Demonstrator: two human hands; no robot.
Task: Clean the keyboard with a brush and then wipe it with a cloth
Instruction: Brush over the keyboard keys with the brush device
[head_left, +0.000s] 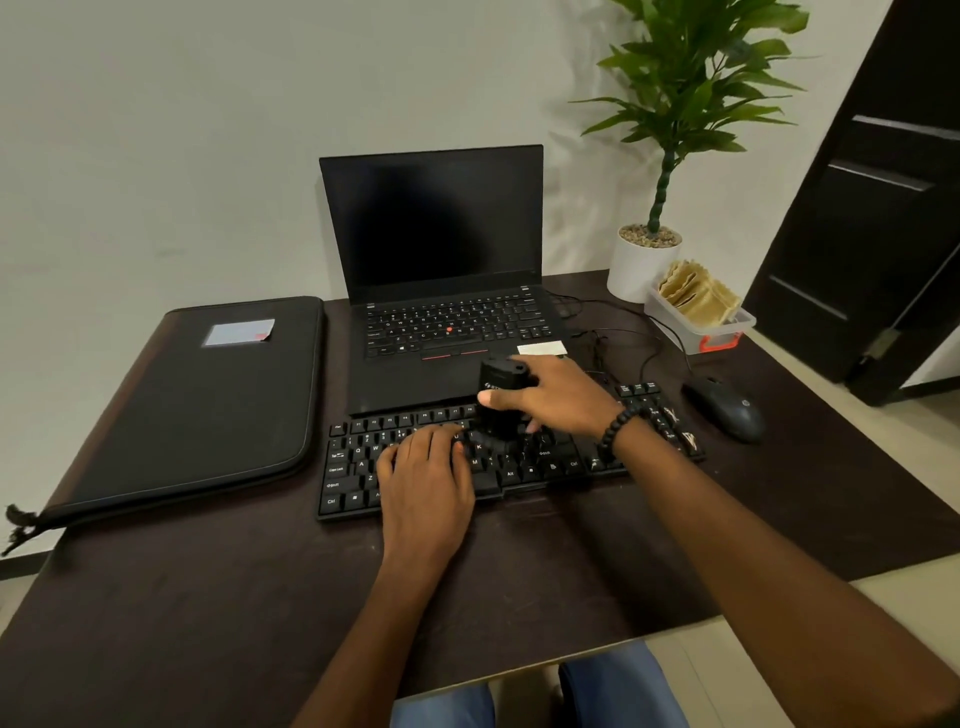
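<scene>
A black keyboard (561, 462) lies on the dark table (208, 597) in front of a laptop. My left hand (426, 478) rests flat on the keyboard's left half, fingers straight over the keys. My right hand (556, 397) grips a chunky black brush (498, 402) from the right and holds it upright, its lower end down on the keys near the keyboard's middle. Beige cloths (696, 293) stand folded in a clear box at the back right.
An open black laptop (441, 270) stands just behind the keyboard. A black zip case (197, 400) lies to the left. A black mouse (727, 408) with trailing cables sits to the right. A potted plant (647, 260) and the clear box (727, 330) occupy the back right corner.
</scene>
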